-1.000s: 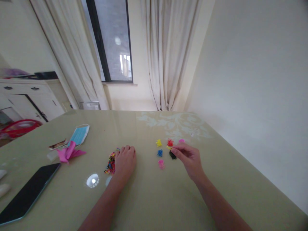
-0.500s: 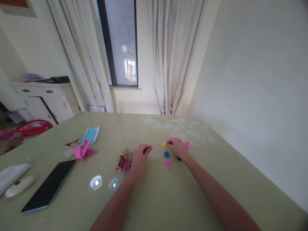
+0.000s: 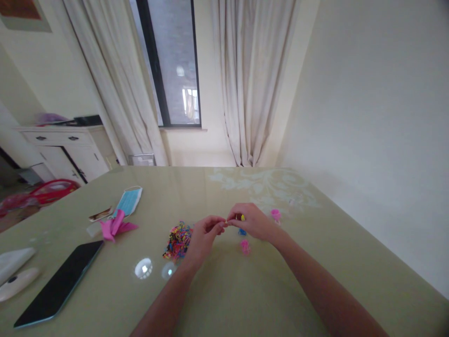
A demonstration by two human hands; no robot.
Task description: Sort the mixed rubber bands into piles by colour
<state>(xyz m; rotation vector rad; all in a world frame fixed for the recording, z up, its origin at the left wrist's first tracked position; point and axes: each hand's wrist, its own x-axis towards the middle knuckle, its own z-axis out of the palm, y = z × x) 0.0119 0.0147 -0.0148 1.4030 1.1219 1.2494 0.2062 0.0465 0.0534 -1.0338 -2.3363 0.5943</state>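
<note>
My left hand (image 3: 206, 236) and my right hand (image 3: 250, 222) meet fingertip to fingertip above the table, both closed in a pinch. Whatever is between the fingers is too small to make out. Just left of my left hand lies a tangled pile of small multicoloured bands (image 3: 177, 241), partly covered by that hand. Beneath and behind my right hand, a small blue clump (image 3: 242, 231) and a bit of a yellow clump (image 3: 242, 217) show. A pink clump (image 3: 245, 247) lies nearer to me, and a small pink cup-like piece (image 3: 275, 214) is beyond my right wrist.
On the left of the table (image 3: 224, 299) lie a dark tablet or phone (image 3: 59, 283), a white rounded object (image 3: 17, 283), folded pink paper (image 3: 115, 227), a blue face mask (image 3: 128, 201) and a small brown strip (image 3: 100, 214). A wall borders the right side.
My right hand has moved left from the yellow clump to meet my left fingertips. The view has shifted slightly.
</note>
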